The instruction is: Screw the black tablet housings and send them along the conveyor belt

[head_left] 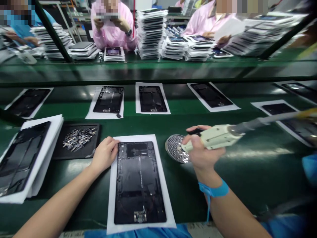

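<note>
An opened black tablet (133, 172) lies on a white sheet (163, 198) right in front of me, its inner parts facing up. My left hand (106, 152) is closed, its curled fingers at the upper left corner of the tablet. To the right, my right hand (204, 158) is wrapped around a pale green electric screwdriver (218, 136), with a blue strap on the wrist. The screwdriver's front end is over a round, hole-covered metal plate (175, 147); its tip is hard to make out. A grey cable (260, 122) runs off from its back end.
Left of the tablet, a black tray (96, 132) holds many small metal strips. Beside it, another tablet (24, 155) lies on stacked sheets. Several opened tablets on white sheets line the green belt behind. Across from me, people sit behind tall stacks (151, 33).
</note>
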`<state>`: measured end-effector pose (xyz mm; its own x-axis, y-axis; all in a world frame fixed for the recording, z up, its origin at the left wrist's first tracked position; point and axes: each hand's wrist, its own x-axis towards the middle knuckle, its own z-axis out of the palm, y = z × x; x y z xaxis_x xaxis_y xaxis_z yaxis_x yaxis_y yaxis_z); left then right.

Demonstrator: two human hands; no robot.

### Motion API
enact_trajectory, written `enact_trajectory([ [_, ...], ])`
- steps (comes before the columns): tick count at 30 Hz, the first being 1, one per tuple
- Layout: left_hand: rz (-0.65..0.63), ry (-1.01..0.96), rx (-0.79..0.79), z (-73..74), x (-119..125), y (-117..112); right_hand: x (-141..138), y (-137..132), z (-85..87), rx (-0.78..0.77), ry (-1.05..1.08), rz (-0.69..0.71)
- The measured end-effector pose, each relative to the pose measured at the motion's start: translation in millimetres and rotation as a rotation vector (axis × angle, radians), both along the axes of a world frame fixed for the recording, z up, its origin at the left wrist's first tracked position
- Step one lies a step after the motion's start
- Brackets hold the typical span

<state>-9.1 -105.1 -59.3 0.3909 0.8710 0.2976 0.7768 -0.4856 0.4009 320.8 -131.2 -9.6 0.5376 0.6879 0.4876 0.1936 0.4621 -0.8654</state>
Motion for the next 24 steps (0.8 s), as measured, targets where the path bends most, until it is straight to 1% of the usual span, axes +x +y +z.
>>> enact_trajectory([
  [1,0.002,-0.007,-0.016,0.6,1,-1,-8,1,4.6,0.019,0.018,0.025],
  [2,0.004,-0.012,-0.033,1.1,2,-1,-20,2,9.0,0.039,0.039,0.08],
  [4,0.0,-0.02,-0.067,1.7,3,-1,-50,6,15.5,0.06,0.084,0.257],
  [5,-0.003,-0.024,-0.083,1.7,3,-1,-68,9,16.8,0.06,0.098,0.36],
  [6,-0.008,-0.025,-0.096,1.5,3,-2,-87,12,16.6,0.052,0.11,0.433],
  [7,-0.01,-0.026,-0.106,1.0,4,-2,-106,17,14.9,0.039,0.11,0.498],
  [9,-0.011,-0.021,-0.114,-0.7,4,-2,-139,27,7.8,0.01,0.061,0.558],
  [12,0.005,0.004,-0.107,-4.2,5,-1,-170,41,-6.5,0.026,-0.004,0.62],
  [14,0.015,0.02,-0.099,-6.1,6,-1,-178,47,-14.5,0.043,-0.008,0.635],
  [16,0.016,0.026,-0.095,-6.9,7,-2,-180,51,-20.2,0.031,-0.01,0.633],
  [21,0.027,0.026,-0.098,-6.2,9,-1,-178,52,-29.0,-0.058,-0.041,0.602],
  [24,0.023,0.023,-0.106,-6.1,7,-1,-183,53,-32.7,-0.062,-0.043,0.59],
])
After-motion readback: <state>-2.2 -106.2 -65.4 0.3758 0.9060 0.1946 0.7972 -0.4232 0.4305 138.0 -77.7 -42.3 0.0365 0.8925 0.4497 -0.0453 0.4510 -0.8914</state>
